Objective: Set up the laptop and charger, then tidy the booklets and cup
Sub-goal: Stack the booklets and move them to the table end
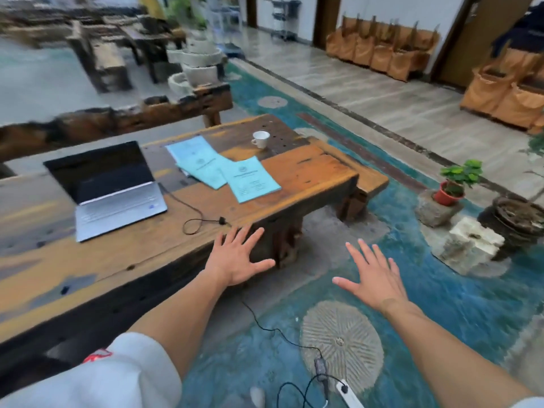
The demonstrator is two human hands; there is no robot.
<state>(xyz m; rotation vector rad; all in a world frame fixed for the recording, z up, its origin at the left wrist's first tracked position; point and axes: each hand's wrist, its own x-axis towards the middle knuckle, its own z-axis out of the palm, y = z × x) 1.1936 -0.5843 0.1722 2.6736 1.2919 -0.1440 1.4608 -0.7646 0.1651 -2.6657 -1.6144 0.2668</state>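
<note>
Your left hand (238, 257) is stretched out flat with the fingers spread, held over the near edge of the wooden table (309, 175); whether the palm touches the wood cannot be told. Your right hand (372, 275) is also flat and spread, holding nothing, out past the table's end above the blue-green floor (441, 290).

The laptop (109, 187) stands open on the table to your left, its screen dark and its silver keyboard facing you. A black charger cable (192, 222) leaves the laptop's right side, loops on the tabletop just beyond your left fingertips and drops over the edge. On the floor it reaches the charger brick (320, 365), which lies just beside a white power strip (348, 394) near the bottom of the view.

Light blue booklets (223, 169) lie fanned and overlapping in the middle of the table, to the right of the laptop, the nearest one angled towards the table's end. The white cup (260, 139) stands upright behind them on the darker far part of the table, apart from the booklets.

A small green plant in a red pot (450, 192) sits on a stone to your right
</note>
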